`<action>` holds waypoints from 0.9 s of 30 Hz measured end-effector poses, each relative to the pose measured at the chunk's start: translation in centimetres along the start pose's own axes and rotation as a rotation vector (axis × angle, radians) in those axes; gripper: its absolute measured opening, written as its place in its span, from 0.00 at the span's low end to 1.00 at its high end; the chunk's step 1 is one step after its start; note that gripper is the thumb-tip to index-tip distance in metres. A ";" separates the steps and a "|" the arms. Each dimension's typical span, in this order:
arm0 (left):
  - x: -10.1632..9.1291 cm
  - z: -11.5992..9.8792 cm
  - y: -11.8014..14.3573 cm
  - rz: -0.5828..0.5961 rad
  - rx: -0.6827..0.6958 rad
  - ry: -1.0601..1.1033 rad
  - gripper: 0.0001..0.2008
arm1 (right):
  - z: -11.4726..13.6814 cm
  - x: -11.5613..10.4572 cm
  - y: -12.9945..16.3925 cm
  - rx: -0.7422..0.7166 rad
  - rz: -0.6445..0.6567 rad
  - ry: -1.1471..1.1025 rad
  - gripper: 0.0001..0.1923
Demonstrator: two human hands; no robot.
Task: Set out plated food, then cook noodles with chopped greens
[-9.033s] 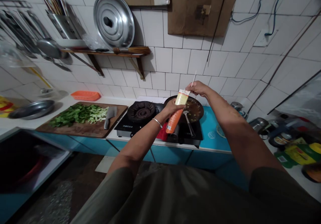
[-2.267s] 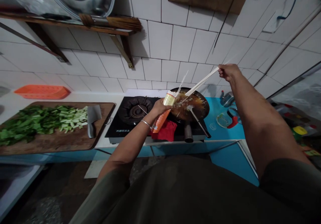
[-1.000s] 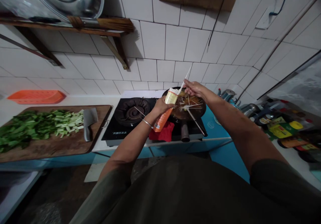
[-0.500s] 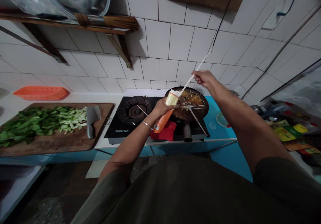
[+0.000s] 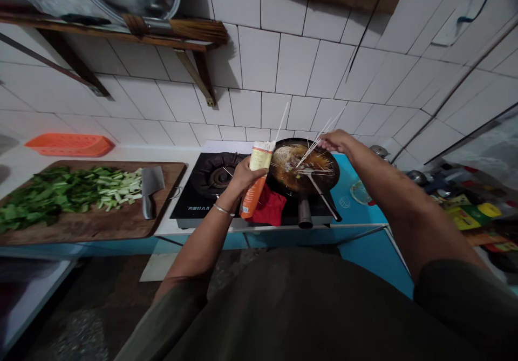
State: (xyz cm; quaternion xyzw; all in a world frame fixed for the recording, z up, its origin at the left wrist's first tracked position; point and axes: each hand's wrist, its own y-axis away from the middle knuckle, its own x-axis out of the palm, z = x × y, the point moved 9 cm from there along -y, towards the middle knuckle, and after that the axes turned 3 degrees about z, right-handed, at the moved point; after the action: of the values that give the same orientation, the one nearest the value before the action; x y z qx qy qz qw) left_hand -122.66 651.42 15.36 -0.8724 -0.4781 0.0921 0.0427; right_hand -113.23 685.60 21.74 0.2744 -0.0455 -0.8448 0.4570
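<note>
My left hand [image 5: 239, 180] grips an orange and cream packet of dry noodles [image 5: 254, 180], held upright over the stove's front, its open top showing white strands. My right hand [image 5: 336, 141] hovers over the far side of a dark wok [image 5: 304, 168] and pinches a small fan of thin white noodle sticks [image 5: 314, 144] that point down into the brown broth. More sticks lie across the liquid. A ladle handle [image 5: 324, 199] rests in the wok.
A black two-burner stove [image 5: 202, 193] has a free left burner and a red cloth [image 5: 270, 208] at its front. To the left, a wooden board [image 5: 101, 218] carries chopped greens [image 5: 60, 192] and a cleaver [image 5: 149, 187]. Bottles and jars crowd the right counter.
My right hand has dropped from high above the packet to just over the wok with the noodle sticks. The packet has swung from tilted to nearly upright.
</note>
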 end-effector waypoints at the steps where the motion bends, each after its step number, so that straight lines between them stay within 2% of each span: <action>1: -0.7 -0.4 0.8 -0.015 0.002 0.027 0.28 | -0.9 1.4 -0.2 0.050 0.044 0.096 0.11; 3: -2.4 -1.2 2.7 -0.061 -0.004 0.074 0.28 | -1.7 2.4 -0.9 0.103 0.058 0.349 0.13; 5: -4.8 -1.7 4.9 -0.133 -0.024 0.089 0.27 | -0.6 1.9 -1.5 0.072 -0.004 0.605 0.15; 8: -8.8 -1.7 8.7 -0.249 -0.064 0.084 0.27 | 3.2 2.1 -1.5 -0.035 -0.128 0.916 0.16; 10: -11.6 -1.2 11.3 -0.333 -0.090 0.088 0.27 | 6.0 4.5 -0.4 -0.132 -0.179 1.082 0.15; 12: -13.9 -0.5 13.8 -0.420 -0.118 0.096 0.27 | 8.3 9.6 1.3 -0.279 -0.129 1.181 0.12; 15: -16.0 0.7 16.9 -0.501 -0.170 0.109 0.27 | 9.9 20.3 4.1 -0.505 0.085 1.159 0.12; 17: -16.7 1.4 18.5 -0.521 -0.201 0.115 0.27 | 9.4 27.2 5.1 -0.551 0.235 1.109 0.13; 19: -17.0 2.1 19.7 -0.532 -0.223 0.128 0.27 | 8.3 32.7 5.1 -0.518 0.313 1.069 0.14; 21: -17.3 2.7 20.8 -0.538 -0.242 0.149 0.27 | 6.9 36.3 4.4 -0.451 0.320 1.073 0.19; 23: -17.4 3.3 21.7 -0.537 -0.259 0.168 0.28 | 5.5 38.5 3.7 -0.377 0.306 1.085 0.23; 25: -17.7 3.7 22.4 -0.538 -0.270 0.177 0.28 | 4.6 40.2 3.7 -0.340 0.329 1.059 0.22; 27: -17.9 4.0 22.8 -0.528 -0.279 0.181 0.28 | 4.8 41.3 4.2 -0.365 0.383 1.014 0.17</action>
State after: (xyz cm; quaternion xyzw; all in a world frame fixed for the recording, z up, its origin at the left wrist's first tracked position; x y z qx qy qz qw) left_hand -114.00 623.99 9.92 -0.7202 -0.6905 -0.0666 -0.0128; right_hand -130.32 649.42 9.76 0.5487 0.2774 -0.5038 0.6067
